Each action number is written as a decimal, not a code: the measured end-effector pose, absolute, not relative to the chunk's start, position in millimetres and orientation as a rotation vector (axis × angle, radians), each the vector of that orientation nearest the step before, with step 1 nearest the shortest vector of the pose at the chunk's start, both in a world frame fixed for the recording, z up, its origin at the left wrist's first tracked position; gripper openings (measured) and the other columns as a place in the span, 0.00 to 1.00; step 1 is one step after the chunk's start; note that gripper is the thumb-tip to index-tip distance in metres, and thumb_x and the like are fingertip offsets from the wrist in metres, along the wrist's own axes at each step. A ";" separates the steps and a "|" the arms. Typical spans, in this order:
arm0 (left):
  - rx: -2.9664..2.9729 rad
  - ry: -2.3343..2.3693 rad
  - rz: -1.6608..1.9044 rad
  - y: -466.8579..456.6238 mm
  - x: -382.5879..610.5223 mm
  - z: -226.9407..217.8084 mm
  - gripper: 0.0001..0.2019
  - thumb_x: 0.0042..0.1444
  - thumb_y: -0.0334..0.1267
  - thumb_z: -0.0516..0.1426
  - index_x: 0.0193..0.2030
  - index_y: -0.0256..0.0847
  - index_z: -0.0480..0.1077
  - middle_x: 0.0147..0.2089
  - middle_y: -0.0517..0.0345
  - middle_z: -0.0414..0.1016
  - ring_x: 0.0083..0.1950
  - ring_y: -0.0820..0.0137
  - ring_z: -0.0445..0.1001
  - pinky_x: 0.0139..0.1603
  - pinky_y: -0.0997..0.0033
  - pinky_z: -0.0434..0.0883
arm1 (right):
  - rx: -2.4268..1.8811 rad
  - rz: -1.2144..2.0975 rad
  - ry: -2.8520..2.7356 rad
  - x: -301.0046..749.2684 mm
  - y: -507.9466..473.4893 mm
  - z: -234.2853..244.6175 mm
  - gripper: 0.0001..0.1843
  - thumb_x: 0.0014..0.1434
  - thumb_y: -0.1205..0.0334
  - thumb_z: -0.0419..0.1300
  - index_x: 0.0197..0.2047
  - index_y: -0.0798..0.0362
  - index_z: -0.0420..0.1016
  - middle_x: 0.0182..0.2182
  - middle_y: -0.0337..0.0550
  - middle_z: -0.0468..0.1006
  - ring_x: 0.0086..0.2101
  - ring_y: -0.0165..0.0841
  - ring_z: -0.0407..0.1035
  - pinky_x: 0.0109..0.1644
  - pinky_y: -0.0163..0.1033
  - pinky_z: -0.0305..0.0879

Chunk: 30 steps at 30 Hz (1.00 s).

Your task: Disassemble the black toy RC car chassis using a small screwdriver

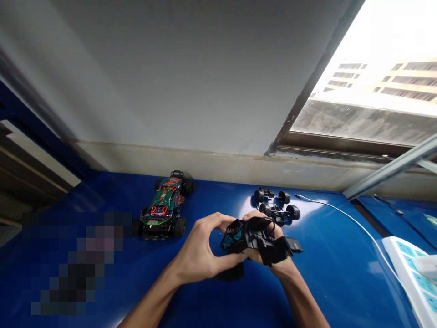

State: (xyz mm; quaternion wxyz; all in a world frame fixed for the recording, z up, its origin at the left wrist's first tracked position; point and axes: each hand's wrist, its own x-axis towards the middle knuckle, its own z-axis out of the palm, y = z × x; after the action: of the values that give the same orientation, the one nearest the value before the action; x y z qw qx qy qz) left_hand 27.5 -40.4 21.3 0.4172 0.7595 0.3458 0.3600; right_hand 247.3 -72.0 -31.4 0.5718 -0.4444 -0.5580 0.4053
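Both my hands hold a black plastic toy car part [251,239], seemingly a car body, above the blue table. Blue markings show at its left end, and a dark flat piece sticks out at the right. My left hand [196,255] grips that left end between curved fingers and thumb. From behind and beneath, my right hand [278,231] supports the part, with some of its fingers hidden. Just beyond the hands stands a small black wheeled toy chassis [275,205]. To the left is a larger green, red and black toy car [165,202].
The blue table [211,193] meets a grey wall [198,82] at the back. A white cable [348,214] runs along the right toward a white and light-blue power strip [406,262]. A metal bar [385,171] slants beside the window. Pixelation covers something at lower left.
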 end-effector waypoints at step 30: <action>2.047 1.226 0.952 -25.1 32.6 -29.1 0.16 0.67 0.41 0.61 0.60 0.47 0.75 0.56 0.53 0.82 0.56 0.59 0.82 0.59 0.57 0.78 | -1.916 0.191 -1.513 259.3 -64.2 -29.8 0.22 0.70 0.44 0.56 0.32 0.50 0.78 0.30 0.45 0.81 0.30 0.37 0.71 0.38 0.42 0.60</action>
State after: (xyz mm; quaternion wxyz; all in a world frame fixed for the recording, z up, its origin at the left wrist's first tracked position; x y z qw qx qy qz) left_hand 32.6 -25.1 -29.1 0.2823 0.7644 0.4579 0.3554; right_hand 259.3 -64.2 -29.8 0.3392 -0.7360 -0.5812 0.0735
